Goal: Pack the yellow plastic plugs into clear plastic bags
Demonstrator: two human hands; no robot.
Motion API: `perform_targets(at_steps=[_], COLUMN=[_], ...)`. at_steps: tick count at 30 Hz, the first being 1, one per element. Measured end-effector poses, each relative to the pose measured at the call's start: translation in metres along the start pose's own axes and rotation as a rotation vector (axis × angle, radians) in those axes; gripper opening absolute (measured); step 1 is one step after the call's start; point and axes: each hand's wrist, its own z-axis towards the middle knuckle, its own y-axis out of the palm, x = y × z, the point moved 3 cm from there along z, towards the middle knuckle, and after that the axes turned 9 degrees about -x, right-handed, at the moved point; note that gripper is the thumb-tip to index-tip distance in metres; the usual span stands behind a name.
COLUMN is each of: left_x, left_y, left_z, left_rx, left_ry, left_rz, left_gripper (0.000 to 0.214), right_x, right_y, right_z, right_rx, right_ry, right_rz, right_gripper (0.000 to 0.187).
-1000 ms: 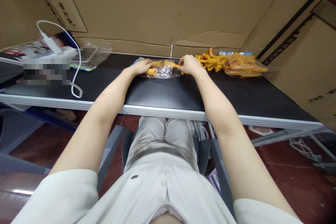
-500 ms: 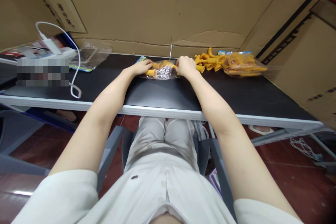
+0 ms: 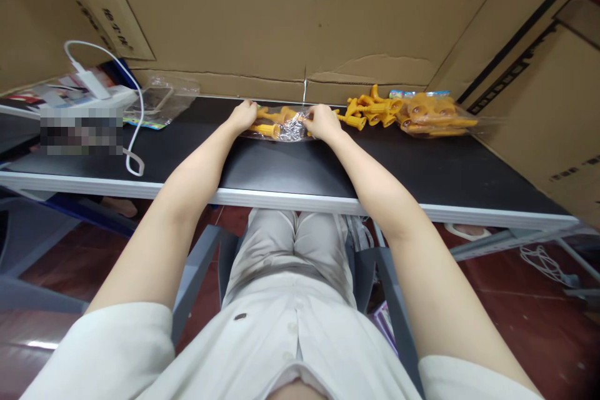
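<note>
A clear plastic bag with several yellow plastic pieces inside lies on the black tabletop between my hands. My left hand is closed on the bag's left end, fingers curled over its edge. At the other end, my right hand pinches the bag's plastic near its mouth. Just right of that hand lies a heap of loose yellow plastic pieces. Their exact kind is hard to make out; some have round, flared, hollow ends.
A filled bag of yellow pieces lies right of the heap. At the left are a flat clear bag, a white cable and a white plug. Cardboard walls enclose the back and right. The table's metal edge runs in front.
My left hand has shifted slightly left along the bag. My right hand has come left and now pinches the bag's end. The yellow pieces inside have shifted left a little.
</note>
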Motion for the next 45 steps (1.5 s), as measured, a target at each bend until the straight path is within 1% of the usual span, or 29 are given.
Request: perform_targets(at_steps=[3,5,10,14,16,19,23,27,29,32,36,39,42,45], left_x=[0.000,0.000,-0.003,-0.007,-0.008,-0.008,-0.005,-0.004,-0.004,-0.003,-0.002,-0.001,-0.002,-0.003], left_y=[-0.001,-0.001,0.001,0.003,0.003,0.003,0.001,0.001,0.003,0.005,0.007,0.009,0.011,0.010], left_z=[0.001,0.000,0.002,0.007,0.009,0.009,0.004,0.004,0.006,0.008,0.006,0.006,0.006,0.007], left_rx=[-0.010,-0.001,0.012,0.027,0.028,0.028,0.023,0.002,-0.017,-0.039,-0.040,-0.040,-0.043,-0.044], left_ry=[0.030,0.034,0.051,0.056,0.062,0.077,0.087,0.126,0.161,0.184,0.143,0.121,0.131,0.149], left_rz=[-0.002,-0.005,-0.079,-0.112,-0.124,-0.136,-0.103,-0.113,-0.125,-0.109,-0.040,-0.015,-0.020,-0.043], left_gripper=[0.062,0.062,0.060,0.059,0.059,0.060,0.062,0.062,0.062,0.062,0.064,0.063,0.064,0.064], right_x=[0.000,0.003,0.014,0.018,0.019,0.018,0.014,0.010,0.010,0.010,0.013,0.014,0.013,0.011], right_y=[0.010,0.016,0.028,0.035,0.035,0.032,0.027,0.022,0.019,0.018,0.021,0.023,0.022,0.018], right_z=[0.008,0.013,0.026,0.033,0.033,0.029,0.021,0.013,0.009,0.008,0.009,0.011,0.010,0.007], right_rx=[0.005,0.012,0.024,-0.008,-0.022,-0.006,-0.015,-0.066,-0.097,-0.124,-0.093,-0.091,-0.099,-0.141], right_ry=[-0.076,-0.072,-0.020,-0.069,-0.093,-0.087,-0.002,0.190,0.259,0.286,0.301,0.284,0.275,0.240], right_rz=[0.091,0.169,0.481,0.787,0.871,0.903,1.008,1.215,1.288,1.322,1.285,1.269,1.277,1.298], right_gripper=[0.047,0.050,0.034,0.029,0.026,0.024,0.026,0.023,0.024,0.026,0.025,0.025,0.025,0.027])
